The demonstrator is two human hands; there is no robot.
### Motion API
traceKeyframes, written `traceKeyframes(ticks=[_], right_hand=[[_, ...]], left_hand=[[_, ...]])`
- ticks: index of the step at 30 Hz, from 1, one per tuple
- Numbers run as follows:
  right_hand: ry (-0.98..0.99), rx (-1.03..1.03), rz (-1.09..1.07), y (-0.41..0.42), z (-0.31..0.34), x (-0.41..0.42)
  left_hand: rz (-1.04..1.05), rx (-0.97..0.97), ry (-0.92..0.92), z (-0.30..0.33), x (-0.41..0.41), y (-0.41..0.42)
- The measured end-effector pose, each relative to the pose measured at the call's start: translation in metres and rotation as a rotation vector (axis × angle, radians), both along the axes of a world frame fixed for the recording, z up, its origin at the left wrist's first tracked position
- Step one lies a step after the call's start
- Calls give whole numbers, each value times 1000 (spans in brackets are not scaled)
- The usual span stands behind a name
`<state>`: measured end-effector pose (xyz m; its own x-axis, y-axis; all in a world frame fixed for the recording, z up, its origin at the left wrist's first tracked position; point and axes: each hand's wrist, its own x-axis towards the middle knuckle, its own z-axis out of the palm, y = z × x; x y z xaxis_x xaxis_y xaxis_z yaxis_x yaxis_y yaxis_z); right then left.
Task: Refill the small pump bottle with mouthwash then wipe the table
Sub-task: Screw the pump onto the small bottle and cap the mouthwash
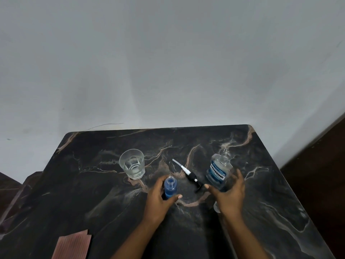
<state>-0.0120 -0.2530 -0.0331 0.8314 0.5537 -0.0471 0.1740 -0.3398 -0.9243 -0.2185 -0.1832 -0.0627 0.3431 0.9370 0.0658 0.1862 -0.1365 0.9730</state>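
Note:
The small pump bottle (170,186) stands upright on the dark marble table (261,193), open at the neck and filled with blue liquid. My left hand (158,198) is wrapped around its lower part. Its black pump head with a white tube (188,173) lies flat on the table between my hands. The mouthwash bottle (220,171), uncapped and with a blue label, stands at the right. My right hand (230,195) curls around its near side, fingers apart; whether it grips the bottle is unclear. A whitish cap (216,207) lies partly hidden under my right wrist.
A clear drinking glass (133,166) holding a little water stands at the back left of the table. A pink ribbed cloth (71,245) lies at the near left edge. A pale wall rises behind the table; dark wooden furniture stands at the right.

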Motion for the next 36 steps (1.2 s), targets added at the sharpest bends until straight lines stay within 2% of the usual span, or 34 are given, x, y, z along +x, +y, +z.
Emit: traceKeyframes(ticks=[5, 11, 18, 23, 27, 29, 32, 34, 36], right_hand=[[-161, -66, -143, -42, 5, -22], [-281, -212, -48, -55, -2, -34], [-354, -282, 55, -54, -10, -38], [-338, -209, 156, -60, 3, -53], [-294, -23, 172, -48, 26, -62], [-287, 8, 190, -37, 41, -63], [-157, 34, 161, -24, 52, -62], [-114, 3, 167, -21, 52, -59], [-262, -161, 249, -24, 42, -54]], left_hand=[[-10, 33, 41, -3, 0, 0], [-4, 69, 51, 0, 0, -3], [4, 64, 41, -3, -1, 1], [-26, 59, 58, -1, -5, 3], [-39, 46, 60, 2, -7, 5], [-49, 43, 67, 3, -9, 6], [-65, 17, 79, 3, -12, 7], [-75, 12, 87, 3, -13, 8], [-82, 16, 98, 4, -13, 8]])
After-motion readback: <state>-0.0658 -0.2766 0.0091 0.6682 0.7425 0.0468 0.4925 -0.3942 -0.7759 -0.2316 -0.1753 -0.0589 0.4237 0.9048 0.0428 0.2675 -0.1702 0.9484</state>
